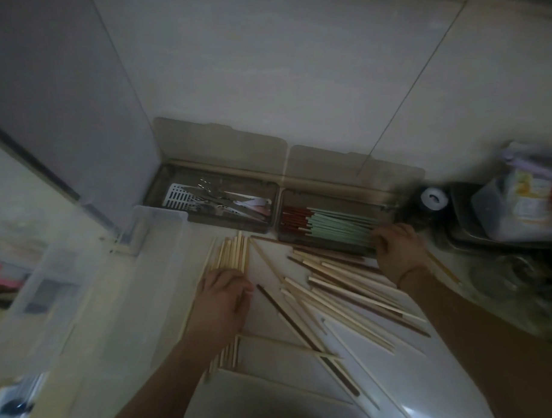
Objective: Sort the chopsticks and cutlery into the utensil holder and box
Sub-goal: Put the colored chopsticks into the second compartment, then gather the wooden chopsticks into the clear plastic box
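Observation:
Two open lidded boxes stand against the wall. The left box (161,187) holds metal cutlery (211,198) on a white slotted insert. The right box (333,192) holds green and red-brown chopsticks (328,227) laid flat. My right hand (398,251) rests at the right ends of those green chopsticks, fingers curled on them. My left hand (223,299) lies flat on a neat bundle of pale wooden chopsticks (232,252) on the counter. A loose pile of pale and dark chopsticks (340,295) spreads across the counter between my arms.
A clear plastic storage bin (93,287) stands at the left beside a tall grey appliance (55,100). A metal sink (475,230) at the right holds plastic containers (518,206), with a white roll (434,199) beside it. The tiled wall rises behind the boxes.

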Demonstrator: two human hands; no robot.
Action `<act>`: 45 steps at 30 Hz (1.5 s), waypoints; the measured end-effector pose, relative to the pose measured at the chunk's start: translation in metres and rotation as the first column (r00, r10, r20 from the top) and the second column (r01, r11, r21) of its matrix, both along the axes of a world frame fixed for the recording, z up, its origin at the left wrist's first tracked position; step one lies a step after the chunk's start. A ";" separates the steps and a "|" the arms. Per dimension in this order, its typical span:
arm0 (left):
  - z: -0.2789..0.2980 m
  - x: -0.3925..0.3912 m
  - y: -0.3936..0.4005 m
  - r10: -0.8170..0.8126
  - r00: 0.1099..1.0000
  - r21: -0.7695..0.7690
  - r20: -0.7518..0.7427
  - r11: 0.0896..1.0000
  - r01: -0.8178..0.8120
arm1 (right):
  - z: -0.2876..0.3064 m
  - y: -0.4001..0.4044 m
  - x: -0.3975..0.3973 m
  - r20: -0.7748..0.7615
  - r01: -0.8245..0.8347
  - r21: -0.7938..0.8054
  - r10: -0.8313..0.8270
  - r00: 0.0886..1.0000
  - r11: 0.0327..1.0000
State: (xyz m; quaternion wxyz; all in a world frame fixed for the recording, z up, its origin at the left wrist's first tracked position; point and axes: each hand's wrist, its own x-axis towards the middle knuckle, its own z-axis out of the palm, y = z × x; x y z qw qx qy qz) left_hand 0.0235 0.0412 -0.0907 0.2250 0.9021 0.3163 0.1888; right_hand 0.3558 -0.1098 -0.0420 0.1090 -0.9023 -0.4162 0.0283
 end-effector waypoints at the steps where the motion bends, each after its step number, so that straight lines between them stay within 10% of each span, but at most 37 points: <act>1: 0.001 -0.002 0.000 0.024 1.000 0.003 -0.018 1.000 -0.024 | 0.001 -0.003 -0.003 0.026 -0.018 0.057 0.017 1.000 0.998; 14: 0.001 -0.014 -0.018 0.050 0.974 0.020 -0.221 0.999 -0.046 | -0.028 -0.117 -0.113 -0.057 -0.464 -0.016 0.462 0.885 0.886; 25: 0.015 -0.017 -0.048 0.108 0.967 0.084 -0.230 0.992 -0.091 | -0.025 -0.143 -0.141 0.116 -0.265 -0.151 0.283 0.952 0.952; 33: 0.059 -0.058 -0.042 0.362 0.931 0.151 -0.040 0.924 -0.353 | 0.010 -0.130 -0.142 -0.099 0.050 -0.195 -0.070 0.993 0.980; 40: 0.069 -0.110 -0.011 0.361 0.931 0.122 -0.046 0.927 -0.354 | 0.082 -0.070 -0.154 -0.536 0.152 0.439 0.123 0.835 0.885; 45: 0.090 -0.134 0.006 0.150 0.984 0.105 0.095 0.982 -0.160 | 0.085 -0.001 -0.229 -0.736 0.213 0.508 0.292 0.611 0.834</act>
